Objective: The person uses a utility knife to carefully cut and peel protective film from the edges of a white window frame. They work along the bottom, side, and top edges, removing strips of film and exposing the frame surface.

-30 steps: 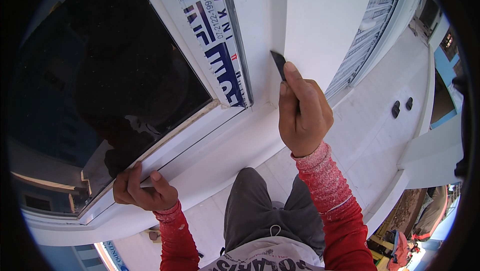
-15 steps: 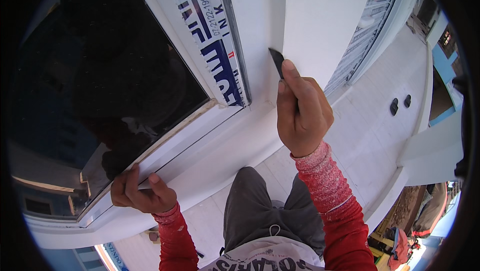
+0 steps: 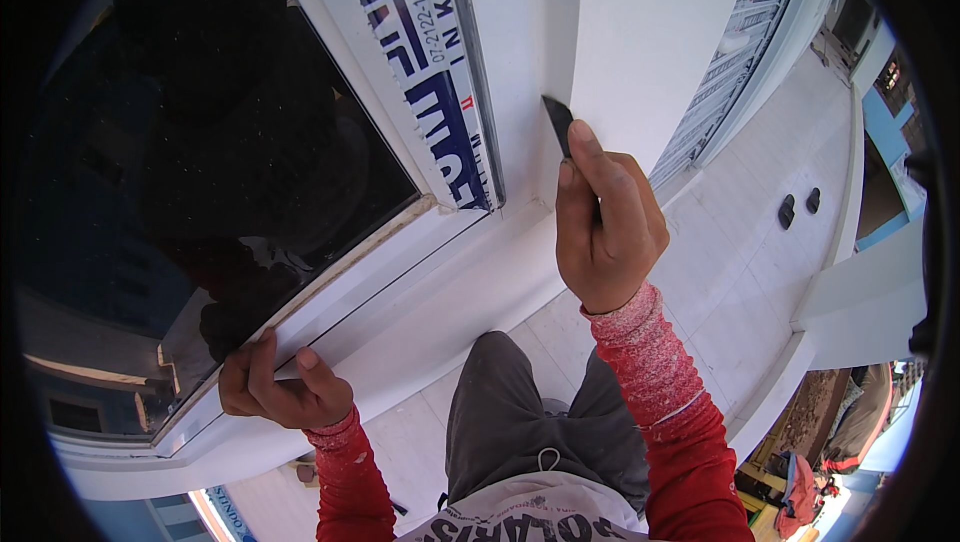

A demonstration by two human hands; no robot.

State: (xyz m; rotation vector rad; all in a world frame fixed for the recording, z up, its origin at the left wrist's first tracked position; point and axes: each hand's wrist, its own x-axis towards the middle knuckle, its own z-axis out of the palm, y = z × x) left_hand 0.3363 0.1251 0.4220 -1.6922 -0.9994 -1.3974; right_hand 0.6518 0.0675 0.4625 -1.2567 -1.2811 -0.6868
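My right hand [image 3: 610,222] is closed on a dark flat blade [image 3: 560,126] with a slanted, pointed tip. Thumb and fingers pinch it, and the tip points up at the inner corner where the white wall [image 3: 640,52] meets the window recess; whether it touches cannot be made out. Lower left, my left hand [image 3: 285,387] has its bent fingers hooked over the lower rail of the white window frame [image 3: 345,302], thumb on the nearer side. Dark reflective glass [image 3: 240,162] fills the frame. Printed protective film [image 3: 430,82] covers the frame's right upright.
A white ledge [image 3: 430,332] runs below the window. My legs [image 3: 500,422] stand on pale floor tiles [image 3: 740,242]. Black slippers [image 3: 787,211] lie on the floor at right. Another film-covered frame [image 3: 735,52] is beyond the wall. Bags and clutter [image 3: 795,492] sit lower right.
The window and film sit very slightly differently in the picture. Both hands keep practically the same pose and place, the blade still pinched in the right.
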